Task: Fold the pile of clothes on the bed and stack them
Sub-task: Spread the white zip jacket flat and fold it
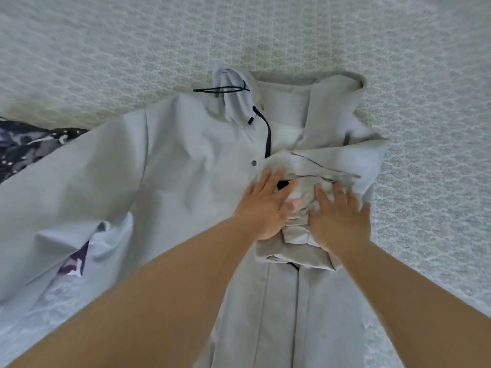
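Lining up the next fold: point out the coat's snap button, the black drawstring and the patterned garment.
snap button [254, 162]: head view, its centre.
black drawstring [268, 134]: head view, mid-length.
patterned garment [24, 147]: head view, exposed part at left.

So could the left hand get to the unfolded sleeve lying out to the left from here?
Probably yes. The left hand lies flat on the grey jacket, holding nothing, and the spread sleeve lies uncovered on its own side, with nothing between them.

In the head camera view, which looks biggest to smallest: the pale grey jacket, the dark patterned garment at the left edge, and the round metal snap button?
1. Pale grey jacket
2. Dark patterned garment, partly hidden, so its true extent is unsure
3. Round metal snap button
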